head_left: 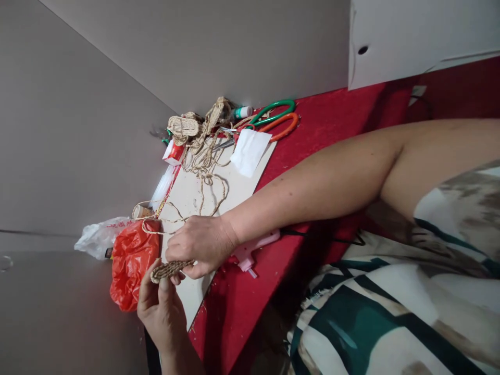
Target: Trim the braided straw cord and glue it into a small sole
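Observation:
The view lies sideways, with my body at the right. My left hand (pixel 166 312) pinches one end of a small oval coiled straw piece (pixel 169 270) between thumb and fingers. My right hand (pixel 201 242) closes over its other end, with thumb and curled fingers against the edge; the exact grip is partly hidden. Loose twisted straw cord (pixel 225 188) runs from a tangled pile past my right hand and loops near the red bag. In that pile lies another oval coiled straw piece (pixel 183 126). Both hands are above a pale board (pixel 191 307).
A red tablecloth (pixel 234 302) lies under the board. Scissors with green and orange handles (pixel 279 127), white paper (pixel 250 152) and a glue stick (pixel 242 112) sit by the wall. A pink glue gun (pixel 246 255) lies beside my right wrist. A red plastic bag (pixel 130 268) stands beyond my hands.

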A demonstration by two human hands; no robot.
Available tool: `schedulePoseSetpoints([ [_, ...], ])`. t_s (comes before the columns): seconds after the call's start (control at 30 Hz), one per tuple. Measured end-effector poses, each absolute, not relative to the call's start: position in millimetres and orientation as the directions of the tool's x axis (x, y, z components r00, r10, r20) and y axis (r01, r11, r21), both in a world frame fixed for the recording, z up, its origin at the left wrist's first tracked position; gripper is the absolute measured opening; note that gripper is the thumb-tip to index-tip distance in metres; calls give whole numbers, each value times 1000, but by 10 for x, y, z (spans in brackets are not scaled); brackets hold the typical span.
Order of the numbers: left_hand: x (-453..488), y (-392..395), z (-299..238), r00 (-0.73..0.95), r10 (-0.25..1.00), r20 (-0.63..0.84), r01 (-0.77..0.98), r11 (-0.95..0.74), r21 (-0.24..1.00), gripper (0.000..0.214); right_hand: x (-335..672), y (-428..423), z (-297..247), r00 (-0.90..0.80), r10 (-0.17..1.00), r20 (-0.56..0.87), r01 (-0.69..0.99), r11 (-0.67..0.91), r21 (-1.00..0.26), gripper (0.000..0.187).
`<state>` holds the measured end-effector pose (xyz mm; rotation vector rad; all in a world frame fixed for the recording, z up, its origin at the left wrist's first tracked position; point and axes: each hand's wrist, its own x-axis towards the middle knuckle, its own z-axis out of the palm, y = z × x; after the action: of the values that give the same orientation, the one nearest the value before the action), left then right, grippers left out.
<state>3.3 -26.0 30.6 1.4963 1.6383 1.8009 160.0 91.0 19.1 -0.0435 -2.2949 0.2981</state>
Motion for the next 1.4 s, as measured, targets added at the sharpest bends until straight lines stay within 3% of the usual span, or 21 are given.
schedulePoseSetpoints([
  [0.7, 28, -433, 196, -433, 683, 588, 599, -269, 754, 19, 1629, 888, 110, -733, 62, 677, -99, 975, -196, 17],
  [1.0, 96, -371, 199, -424, 705, 568, 548, -300, 781, 29, 1641, 898, 133, -734, 70, 676, -109, 970, -219, 16],
  [1.13, 71, -330, 203, -433, 699, 569, 544, -301, 783, 15, 1627, 903, 124, -741, 83, 666, -66, 978, -196, 19],
  [1.4, 38, -276, 145, -551, 675, 491, 455, -250, 855, 17, 1615, 905, 100, -751, 116, 650, -8, 983, -184, 25],
])
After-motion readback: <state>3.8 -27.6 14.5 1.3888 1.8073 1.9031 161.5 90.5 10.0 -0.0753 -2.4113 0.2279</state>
